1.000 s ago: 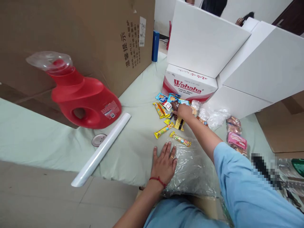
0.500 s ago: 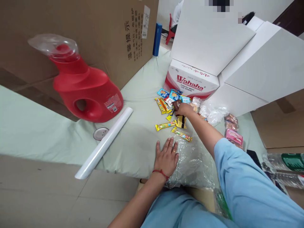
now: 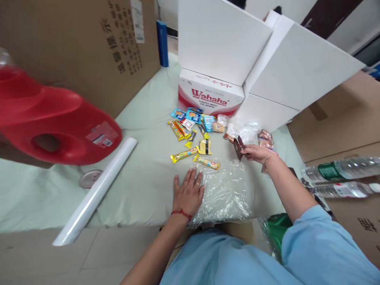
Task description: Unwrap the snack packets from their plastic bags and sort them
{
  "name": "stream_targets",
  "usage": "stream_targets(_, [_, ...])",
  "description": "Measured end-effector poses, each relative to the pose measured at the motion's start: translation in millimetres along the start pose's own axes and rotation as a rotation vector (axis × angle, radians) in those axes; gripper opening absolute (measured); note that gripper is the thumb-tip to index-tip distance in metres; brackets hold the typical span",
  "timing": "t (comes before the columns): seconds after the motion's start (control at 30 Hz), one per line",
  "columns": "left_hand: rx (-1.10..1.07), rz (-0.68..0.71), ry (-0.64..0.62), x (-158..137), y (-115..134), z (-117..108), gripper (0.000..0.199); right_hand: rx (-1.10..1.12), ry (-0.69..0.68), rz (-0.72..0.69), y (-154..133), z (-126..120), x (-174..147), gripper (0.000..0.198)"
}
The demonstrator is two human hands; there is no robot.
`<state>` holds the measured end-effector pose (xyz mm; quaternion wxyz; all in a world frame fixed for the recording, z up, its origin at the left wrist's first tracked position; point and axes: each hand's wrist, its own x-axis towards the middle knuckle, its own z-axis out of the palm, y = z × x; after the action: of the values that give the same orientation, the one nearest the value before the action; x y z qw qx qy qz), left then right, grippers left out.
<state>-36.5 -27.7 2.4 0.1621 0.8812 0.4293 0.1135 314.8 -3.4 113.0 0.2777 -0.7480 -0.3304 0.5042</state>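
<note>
My left hand [image 3: 187, 192] lies flat with fingers stretched on the cloth, beside a clear plastic bag [image 3: 225, 194]. Held in my right hand [image 3: 257, 153] is a dark brown snack packet [image 3: 238, 149], lifted above the cloth to the right of the snack pile. Yellow-wrapped snack bars [image 3: 206, 162] lie beyond my left hand, near a gold square packet [image 3: 205, 147]. Behind them sit blue snack packets [image 3: 193, 116] and a pale round snack in clear wrap [image 3: 218, 127]. Brown packets [image 3: 265, 138] form a row at the right, partly hidden behind my right hand.
A red jug [image 3: 59, 122] and a white roll [image 3: 97, 190] occupy the left side. A Wahaha carton [image 3: 210, 95] and white boxes [image 3: 276, 67] stand at the back. Plastic bottles [image 3: 341, 190] lie at the right, near cardboard.
My right hand has moved right, away from the snack pile, carrying the brown packet. My left hand stays flat on the cloth. The whole view has shifted toward the right.
</note>
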Motion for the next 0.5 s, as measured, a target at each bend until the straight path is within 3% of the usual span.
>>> stream_targets(0.17, [0.049, 0.013, 0.005, 3.0, 1.6, -0.3, 0.052, 0.091, 0.089, 0.100, 69.1, -10.9, -17.5, 0.025])
stream_targets(0.37, [0.117, 0.010, 0.027, 4.6, 5.1, -1.0, 0.052, 0.065, 0.307, 0.033, 111.8, -22.3, -39.9, 0.026])
stream_targets(0.5, [0.162, 0.002, 0.024, 5.8, 7.8, -1.2, 0.051, -0.261, 0.521, -0.032, 116.8, -22.2, -49.6, 0.045])
